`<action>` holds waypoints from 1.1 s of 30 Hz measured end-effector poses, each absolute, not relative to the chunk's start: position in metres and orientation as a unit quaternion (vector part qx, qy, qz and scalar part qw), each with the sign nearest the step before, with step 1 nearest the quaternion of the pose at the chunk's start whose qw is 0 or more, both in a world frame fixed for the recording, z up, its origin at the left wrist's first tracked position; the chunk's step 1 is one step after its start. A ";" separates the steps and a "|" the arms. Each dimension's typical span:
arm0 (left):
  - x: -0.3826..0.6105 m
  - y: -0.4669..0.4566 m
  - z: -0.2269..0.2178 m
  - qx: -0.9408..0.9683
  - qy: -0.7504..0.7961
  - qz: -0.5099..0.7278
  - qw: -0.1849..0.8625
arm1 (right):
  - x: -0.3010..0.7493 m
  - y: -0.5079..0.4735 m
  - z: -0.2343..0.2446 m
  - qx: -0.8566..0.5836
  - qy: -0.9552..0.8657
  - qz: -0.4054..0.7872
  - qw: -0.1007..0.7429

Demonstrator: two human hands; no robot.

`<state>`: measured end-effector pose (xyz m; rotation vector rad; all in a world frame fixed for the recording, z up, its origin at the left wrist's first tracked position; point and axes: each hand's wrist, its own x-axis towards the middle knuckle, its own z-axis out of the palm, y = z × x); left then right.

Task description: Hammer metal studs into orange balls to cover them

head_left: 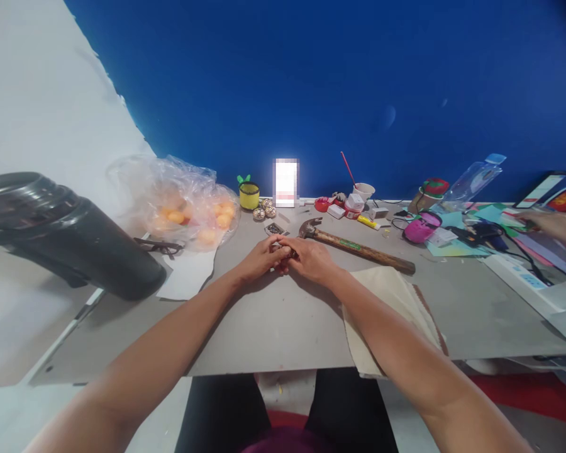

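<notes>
My left hand and my right hand meet over the middle of the grey table, with their fingers closed around a small dark object. Most of that object is covered by the fingers, so its kind cannot be made out. Just beyond the fingertips lies a small clear packet with dark bits in it. A claw hammer with a wooden handle rests to the right of my right hand. Several shiny round metallic balls sit farther back.
On the left stand a large black flask, glasses and a plastic bag of orange balls. A beige cloth lies under my right forearm. A paper cup is at the back. Another person's hand reaches in at right.
</notes>
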<state>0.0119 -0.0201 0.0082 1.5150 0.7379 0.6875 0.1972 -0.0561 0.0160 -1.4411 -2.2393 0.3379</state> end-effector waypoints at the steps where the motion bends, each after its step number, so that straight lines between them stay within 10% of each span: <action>1: 0.012 -0.020 0.009 0.660 0.323 0.297 0.610 | 0.197 -0.056 0.016 -0.520 -0.815 0.123 0.224; 33: 0.004 -0.010 0.001 0.653 0.288 0.253 0.653 | 0.196 -0.061 0.022 -0.527 -0.823 0.146 0.155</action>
